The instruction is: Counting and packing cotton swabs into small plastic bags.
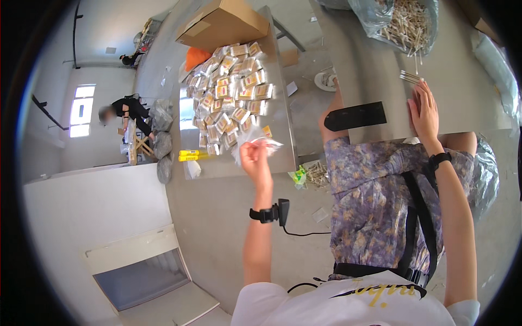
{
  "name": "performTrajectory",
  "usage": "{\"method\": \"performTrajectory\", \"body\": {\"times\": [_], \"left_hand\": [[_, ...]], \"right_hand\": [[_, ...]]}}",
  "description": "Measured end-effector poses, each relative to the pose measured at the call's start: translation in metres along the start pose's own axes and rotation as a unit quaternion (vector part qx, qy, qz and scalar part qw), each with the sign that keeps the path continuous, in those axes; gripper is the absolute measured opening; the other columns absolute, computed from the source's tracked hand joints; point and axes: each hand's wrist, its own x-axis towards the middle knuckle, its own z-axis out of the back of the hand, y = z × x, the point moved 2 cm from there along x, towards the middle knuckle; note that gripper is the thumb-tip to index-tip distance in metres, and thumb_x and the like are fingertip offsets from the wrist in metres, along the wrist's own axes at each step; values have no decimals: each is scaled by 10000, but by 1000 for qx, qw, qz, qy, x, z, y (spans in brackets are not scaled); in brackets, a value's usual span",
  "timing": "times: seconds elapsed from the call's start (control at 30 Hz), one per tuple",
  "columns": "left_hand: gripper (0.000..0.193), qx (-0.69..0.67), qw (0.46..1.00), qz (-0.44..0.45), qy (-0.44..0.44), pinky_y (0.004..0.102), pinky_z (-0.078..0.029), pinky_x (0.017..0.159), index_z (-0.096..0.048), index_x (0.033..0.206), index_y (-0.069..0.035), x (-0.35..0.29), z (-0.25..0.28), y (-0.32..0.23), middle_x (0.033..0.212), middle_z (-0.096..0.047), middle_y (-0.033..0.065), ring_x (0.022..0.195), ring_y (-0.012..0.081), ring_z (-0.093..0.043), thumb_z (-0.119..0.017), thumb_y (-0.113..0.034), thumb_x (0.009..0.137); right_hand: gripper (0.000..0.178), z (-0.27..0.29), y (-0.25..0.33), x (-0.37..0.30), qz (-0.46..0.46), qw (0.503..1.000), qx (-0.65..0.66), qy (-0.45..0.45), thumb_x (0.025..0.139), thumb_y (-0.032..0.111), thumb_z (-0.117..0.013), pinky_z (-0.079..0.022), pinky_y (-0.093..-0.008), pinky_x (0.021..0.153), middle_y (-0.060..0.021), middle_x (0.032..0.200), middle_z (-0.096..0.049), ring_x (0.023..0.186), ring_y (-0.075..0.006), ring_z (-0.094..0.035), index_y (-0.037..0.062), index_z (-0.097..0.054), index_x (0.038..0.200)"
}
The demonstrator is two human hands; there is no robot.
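Note:
Over the near edge of the left table, my left hand [255, 158] is closed in a pinch on a clear plastic bag [239, 150], which is partly blurred. Just beyond it lies a big pile of small clear packets [223, 98] with yellow-and-white labels. My right hand [425, 113] lies on the grey table in front of me, fingers stretched out and close together. Its fingertips are at a small row of cotton swabs [410, 77]; whether they touch is hard to tell. Farther back, an open plastic bag [375, 13] spills loose cotton swabs [409, 27].
A cardboard box [228, 24], an orange item [196, 57] and yellow tubes [188, 156] sit on the left table. A black flat piece [356, 116] lies on the grey table [375, 70]'s left edge. Another person [130, 111] works far left. A cable hangs from my left wrist.

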Motion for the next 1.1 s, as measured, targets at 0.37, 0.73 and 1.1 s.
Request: {"method": "performTrajectory", "body": {"times": [0.37,0.73,1.1], "left_hand": [[180,-73,906,240,342,277,-550,830,-660,1058,-29,-145,-88,-79,1005,-678,28,926,118,-654,-708,-4,887],[142,50,886,-49,458,212,-462,731,-693,1042,-3,-179,-105,-95,943,-638,-3,791,80,-558,-711,-47,908],[143,-11,894,228,386,222,-456,556,-688,975,15,-179,-99,-71,825,-703,48,664,77,-623,-620,-109,1000]], "right_hand": [[492,117,107,-38,-146,694,618,339,976,99,-641,-465,-375,1039,-113,1328,-588,1259,-185,-546,25,-447,1422],[308,166,139,-87,87,894,334,285,805,-1,-630,-552,-403,694,-106,888,-648,818,-329,-667,97,-669,1095],[299,159,162,-95,151,914,340,159,822,103,-726,-534,-412,813,-117,988,-640,953,-320,-635,60,-657,1110]]}}
